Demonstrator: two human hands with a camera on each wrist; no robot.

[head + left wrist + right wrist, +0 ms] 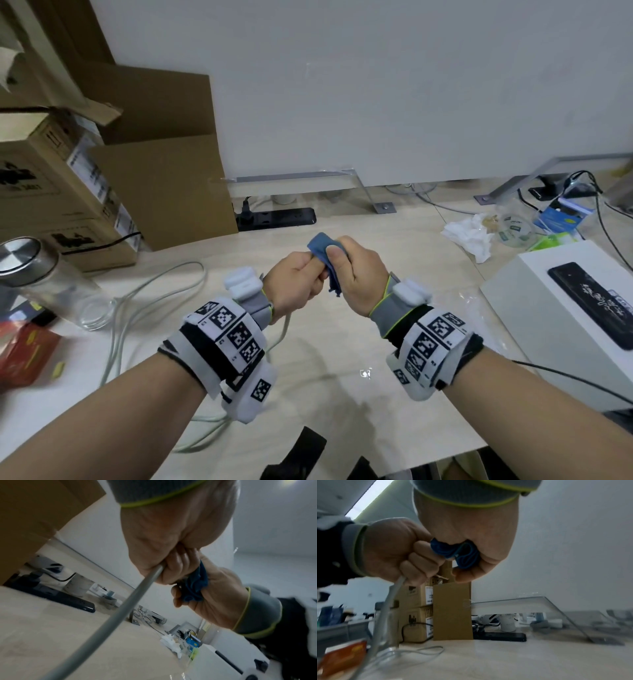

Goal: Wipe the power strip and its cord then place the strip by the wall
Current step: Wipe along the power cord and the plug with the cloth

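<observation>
A pale wooden desk (342, 342) runs up to a white wall (376, 85). At its left stand stacked cardboard boxes (61, 192), with a tall brown flap (164, 185) leaning in front of them. At the right lies a white box (561, 301) with a dark oblong printed on its lid.

The black strip (274, 217) lies flat at the far edge of the desk, just under the wall panel, its left end hidden behind the flap; a black plug sits in it near that end. It is well apart from both hands.

A glass jar (44, 274) with a metal lid lies near the left edge, beside a red packet (24, 353). Crumpled white tissue (469, 236) sits at the far right.

The grey cord (150, 294) loops loosely over the desk at left, then rises to the hands — both held above the desk, close together, knuckles almost touching. The left hand (298, 281) is a closed fist around the cord; in the left wrist view the cord (106, 622) leaves the fist at the little-finger side and slants down toward the desk. The right hand (356, 274) clenches a blue cloth (323, 250), the thumb pressing it against the curled fingers. The cloth's folds bulge from that fist in the right wrist view (458, 553). Whether the cloth wraps the cord inside the right fist cannot be told.
</observation>
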